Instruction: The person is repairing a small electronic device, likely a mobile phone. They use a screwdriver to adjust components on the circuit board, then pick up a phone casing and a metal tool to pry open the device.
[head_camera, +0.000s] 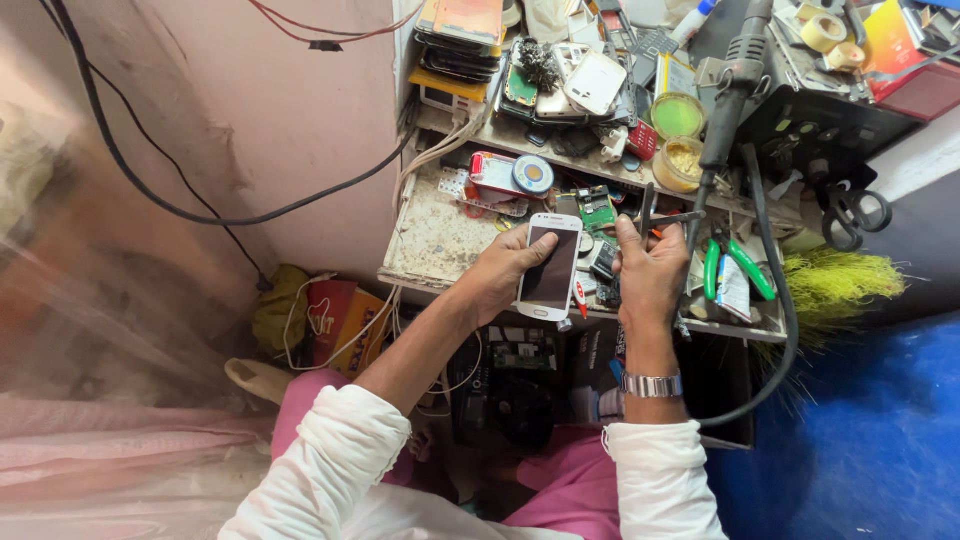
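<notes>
My left hand (505, 270) grips a white smartphone (550, 268) with a dark screen, thumb across its upper face, held over the front edge of the cluttered workbench (430, 240). My right hand (648, 272), with a metal watch on the wrist, is closed on metal tweezers (660, 215) whose thin arms stick up and to the right, just beside the phone's top right corner. Both sleeves are white.
Green-handled pliers (735, 265) lie right of my right hand. A black hot-air handle (735, 85) with hose, a green-lidded jar (678, 115), tape rolls (825, 35), scissors (850, 210) and stacked phones (560, 75) crowd the bench. Black cables run along the pink wall (200, 130).
</notes>
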